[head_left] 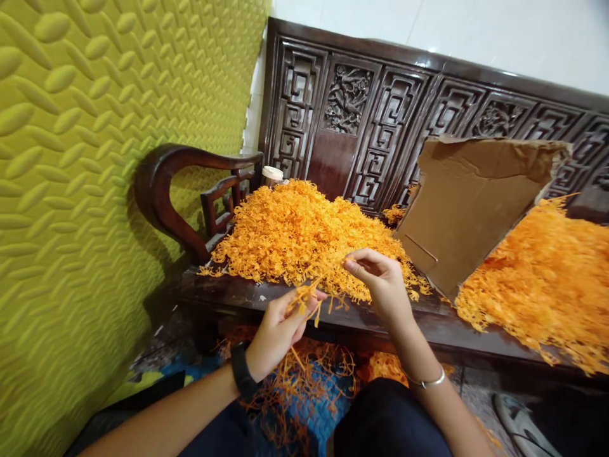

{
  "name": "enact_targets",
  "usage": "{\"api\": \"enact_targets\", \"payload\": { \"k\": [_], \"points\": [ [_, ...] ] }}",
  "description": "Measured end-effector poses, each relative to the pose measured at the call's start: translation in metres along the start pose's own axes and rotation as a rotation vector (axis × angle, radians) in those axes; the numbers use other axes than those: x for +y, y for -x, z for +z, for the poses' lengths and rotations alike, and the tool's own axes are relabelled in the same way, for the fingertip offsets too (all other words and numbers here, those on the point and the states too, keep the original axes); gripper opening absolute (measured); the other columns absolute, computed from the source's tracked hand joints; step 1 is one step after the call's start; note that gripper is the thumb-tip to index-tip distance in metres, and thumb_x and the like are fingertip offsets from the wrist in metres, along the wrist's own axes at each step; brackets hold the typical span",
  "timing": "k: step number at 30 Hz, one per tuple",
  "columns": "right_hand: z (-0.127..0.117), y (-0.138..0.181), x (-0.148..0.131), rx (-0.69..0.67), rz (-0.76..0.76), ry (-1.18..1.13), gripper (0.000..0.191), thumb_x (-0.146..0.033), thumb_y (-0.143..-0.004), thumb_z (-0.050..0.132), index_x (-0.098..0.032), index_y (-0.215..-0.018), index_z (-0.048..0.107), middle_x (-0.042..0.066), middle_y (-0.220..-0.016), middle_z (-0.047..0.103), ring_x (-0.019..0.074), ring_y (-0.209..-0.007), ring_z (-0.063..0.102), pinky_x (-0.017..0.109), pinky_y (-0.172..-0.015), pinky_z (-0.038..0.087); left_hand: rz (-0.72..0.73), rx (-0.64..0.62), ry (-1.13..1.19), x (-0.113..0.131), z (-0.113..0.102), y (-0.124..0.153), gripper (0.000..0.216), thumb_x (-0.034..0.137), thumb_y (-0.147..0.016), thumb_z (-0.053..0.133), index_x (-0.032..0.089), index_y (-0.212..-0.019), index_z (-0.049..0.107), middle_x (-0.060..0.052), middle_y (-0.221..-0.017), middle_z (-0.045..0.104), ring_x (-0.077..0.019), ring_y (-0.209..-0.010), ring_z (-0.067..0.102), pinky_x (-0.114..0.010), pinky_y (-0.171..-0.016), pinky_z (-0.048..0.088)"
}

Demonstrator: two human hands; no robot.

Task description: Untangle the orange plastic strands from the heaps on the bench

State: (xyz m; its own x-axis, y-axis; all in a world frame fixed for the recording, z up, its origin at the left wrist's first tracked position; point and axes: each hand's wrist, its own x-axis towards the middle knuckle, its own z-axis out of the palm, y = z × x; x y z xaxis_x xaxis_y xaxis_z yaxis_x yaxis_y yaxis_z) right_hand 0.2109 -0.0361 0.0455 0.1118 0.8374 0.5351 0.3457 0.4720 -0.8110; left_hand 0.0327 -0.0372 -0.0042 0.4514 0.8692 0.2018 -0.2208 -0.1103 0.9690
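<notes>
By the orange pile, the left hand, fingers closed on plastic strands, should steady them while the right hand, fingers pinched seemingly on one, tugs gently.

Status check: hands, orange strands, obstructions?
Left hand: holding thin orange branching strands. Right hand: pinched, contents unclear. Brown cardboard sheet: tilted between orange heaps, blocking neither hand.

Bench: glossy dk wood; board: matt cardbd; orange pcs: plastic-lk; wall mat: bumpy.
</notes>
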Motion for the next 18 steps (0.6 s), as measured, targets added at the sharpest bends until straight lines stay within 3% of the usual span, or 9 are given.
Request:
{"api": "enact_targets", "payload": {
  "k": [5, 18],
  "points": [
    [-0.006, 0.002, 0.000, 0.258, -0.122, 0.315, 0.013, -0.022, -0.073, 0.063, -0.017, -0.062, 0.058, -0.001, -0.062, 0.057, 0.0126, -0.063, 0.051, 0.027, -0.063, 0.039, -0.097, -0.126, 0.000, -0.006, 0.000, 0.002, 0.042, 0.047, -0.084, 0.047, 0.010, -0.096, 0.061, 0.011, -0.043, 0.024, -0.0029, -0.035, 0.019, -0.019, -0.036, 0.011],
    [0.006, -0.023, 0.018, 0.436, -0.253, 0.538, 0.018, -0.014, -0.074, 0.052, -0.018, -0.058, 0.045, -0.002, -0.059, 0.046, 0.0116, -0.059, 0.043, 0.027, -0.058, 0.033, -0.110, -0.085, 0.103, -0.010, 0.007, -0.008, 0.046, 0.053, -0.083, 0.045, 0.010, -0.090, 0.061, 0.012, -0.040, 0.022, -0.0029, -0.033, 0.015, -0.020, -0.037, 0.010]
  ]
}}
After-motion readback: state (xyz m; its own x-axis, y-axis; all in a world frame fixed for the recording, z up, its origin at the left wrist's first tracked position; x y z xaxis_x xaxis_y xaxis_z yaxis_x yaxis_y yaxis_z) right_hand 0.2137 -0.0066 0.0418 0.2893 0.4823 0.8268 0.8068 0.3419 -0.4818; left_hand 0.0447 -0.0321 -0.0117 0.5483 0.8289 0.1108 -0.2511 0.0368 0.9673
